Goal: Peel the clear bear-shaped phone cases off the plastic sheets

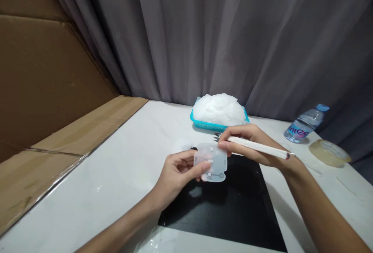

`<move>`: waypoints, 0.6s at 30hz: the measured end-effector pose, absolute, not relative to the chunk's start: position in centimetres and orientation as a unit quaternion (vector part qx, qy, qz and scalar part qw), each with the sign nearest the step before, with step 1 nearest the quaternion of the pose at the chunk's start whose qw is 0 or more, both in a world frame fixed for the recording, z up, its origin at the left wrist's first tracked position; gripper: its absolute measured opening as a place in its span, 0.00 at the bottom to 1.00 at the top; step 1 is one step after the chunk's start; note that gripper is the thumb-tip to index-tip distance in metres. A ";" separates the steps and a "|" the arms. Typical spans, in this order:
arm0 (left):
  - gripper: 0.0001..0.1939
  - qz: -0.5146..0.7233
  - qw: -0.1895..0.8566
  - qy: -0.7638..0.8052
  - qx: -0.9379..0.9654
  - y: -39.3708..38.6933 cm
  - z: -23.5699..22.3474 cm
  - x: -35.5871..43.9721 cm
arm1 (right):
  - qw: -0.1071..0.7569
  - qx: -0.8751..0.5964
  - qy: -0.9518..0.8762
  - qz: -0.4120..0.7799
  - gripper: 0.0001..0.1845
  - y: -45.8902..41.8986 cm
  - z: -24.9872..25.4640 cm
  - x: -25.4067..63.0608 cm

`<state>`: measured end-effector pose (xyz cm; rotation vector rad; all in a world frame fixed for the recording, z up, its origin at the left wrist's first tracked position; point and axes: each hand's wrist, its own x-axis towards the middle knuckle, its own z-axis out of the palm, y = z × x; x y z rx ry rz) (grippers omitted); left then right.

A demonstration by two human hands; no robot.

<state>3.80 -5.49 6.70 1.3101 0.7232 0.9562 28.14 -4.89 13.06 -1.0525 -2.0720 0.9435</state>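
Observation:
My left hand (177, 171) pinches a small translucent white plastic piece (211, 162) with round marks, thumb on its front, holding it above a black mat (233, 206). My right hand (250, 144) is closed around a long white tool (259, 148) with a metal tip (217, 138). That tip sits just above the top edge of the plastic piece. The tool's rear end points right, past my wrist.
A blue basket (215, 125) heaped with translucent white pieces stands behind my hands. A water bottle (305, 124) lies at the right, with a roll of clear tape (329, 152) nearby. Cardboard (52, 129) lines the left of the white table (116, 179). A grey curtain hangs behind.

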 end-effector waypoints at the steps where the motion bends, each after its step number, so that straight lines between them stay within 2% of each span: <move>1: 0.10 0.416 0.628 0.317 0.577 -5.5 6.7 3.8 | 0.311 -0.399 -0.787 0.353 0.16 -4.8 13.0 28.2; 6: 0.17 0.390 0.629 0.308 0.597 -5.6 6.5 3.7 | 0.304 -0.400 -0.792 0.347 0.17 -4.3 12.3 28.4; 18: 0.16 0.377 0.600 0.308 0.635 -5.5 5.5 3.3 | 0.287 -0.407 -0.789 0.361 0.16 -3.9 11.6 28.1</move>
